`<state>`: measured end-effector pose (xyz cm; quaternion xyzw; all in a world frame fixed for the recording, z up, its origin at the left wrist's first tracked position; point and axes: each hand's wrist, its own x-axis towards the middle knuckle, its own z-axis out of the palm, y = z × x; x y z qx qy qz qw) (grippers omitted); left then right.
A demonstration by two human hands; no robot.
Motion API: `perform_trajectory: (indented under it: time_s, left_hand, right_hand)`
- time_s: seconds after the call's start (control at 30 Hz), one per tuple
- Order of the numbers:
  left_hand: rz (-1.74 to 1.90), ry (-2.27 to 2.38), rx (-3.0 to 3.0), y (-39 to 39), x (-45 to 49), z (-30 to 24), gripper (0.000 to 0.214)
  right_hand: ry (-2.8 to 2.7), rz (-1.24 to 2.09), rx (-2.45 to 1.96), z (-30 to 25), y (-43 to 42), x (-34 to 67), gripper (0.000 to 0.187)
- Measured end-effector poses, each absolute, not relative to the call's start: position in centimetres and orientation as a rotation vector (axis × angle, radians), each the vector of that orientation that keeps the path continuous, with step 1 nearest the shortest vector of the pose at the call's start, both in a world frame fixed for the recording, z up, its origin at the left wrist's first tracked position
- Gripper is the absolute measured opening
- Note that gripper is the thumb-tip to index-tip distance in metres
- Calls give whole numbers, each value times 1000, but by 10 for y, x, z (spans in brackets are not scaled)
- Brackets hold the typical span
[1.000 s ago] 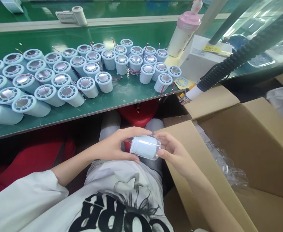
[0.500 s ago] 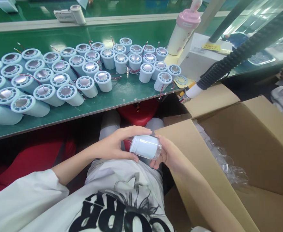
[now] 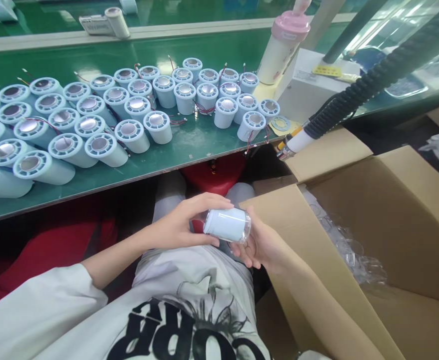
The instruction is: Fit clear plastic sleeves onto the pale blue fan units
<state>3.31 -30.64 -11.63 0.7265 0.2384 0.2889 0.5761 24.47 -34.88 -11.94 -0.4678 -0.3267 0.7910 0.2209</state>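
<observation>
Above my lap, a light blue cylinder (image 3: 225,223) lies on its side inside a clear plastic cup (image 3: 247,227). My left hand (image 3: 187,220) is closed round its left part, with the thumb on the near side and the fingers along the far side. At the cup's right end is my right hand (image 3: 262,242), its palm against the cup and its fingers curled loosely beneath. Part of the right thumb is hidden behind the cup. On the green bench beyond stand several similar light blue cylinders (image 3: 157,126) with silvery round centres and thin wires.
To my right stands an open cardboard box (image 3: 317,260) with clear plastic cups (image 3: 354,255) inside. A black corrugated hose (image 3: 354,95) slants over the bench (image 3: 189,150) edge. A pink-lidded bottle (image 3: 283,47) stands beside a white box-shaped base (image 3: 309,82). A red stool (image 3: 215,175) is under the bench.
The cylinder and cup have turned slightly, lying more level, and shifted a little right. The fingers of my right hand have loosened and moved lower under the cup's end.
</observation>
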Motion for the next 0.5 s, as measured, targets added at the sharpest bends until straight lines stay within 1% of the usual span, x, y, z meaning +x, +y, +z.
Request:
perform_trajectory:
  time_s: [0.03, 0.1, 0.13, 0.23, 0.27, 0.3, 0.33, 0.43, 0.5]
  left_hand:
    - [654, 595, 1644, -308, 34, -114, 64]
    - [595, 670, 1511, -311, 35, -110, 61]
    - [569, 698, 1453, -312, 35, -108, 60]
    - [532, 724, 1354, -312, 37, -106, 59]
    - [525, 716, 1340, -311, 37, -106, 59]
    - [519, 700, 1339, -310, 37, -106, 60]
    - [514, 676, 1362, -308, 36, -106, 62]
    - [518, 590, 1527, -303, 34, -104, 72]
    - [502, 563, 1541, -301, 33, -103, 72]
  right_hand:
    - [-1016, 2059, -1336, -122, -351, 246, 61]
    - [-1197, 1720, -1376, -127, -354, 249, 35]
    - [-1296, 1534, -1343, -128, -356, 252, 26]
    - [-1713, 997, -1067, -128, -358, 258, 44]
    - [-1810, 911, -990, -127, -358, 259, 46]
    - [-1841, 926, -956, -126, -358, 260, 48]
    - [-1808, 1011, -956, -125, -358, 260, 49]
    - [-1481, 1428, -958, -123, -359, 259, 54]
    - [-1297, 1615, -943, -121, -359, 260, 51]
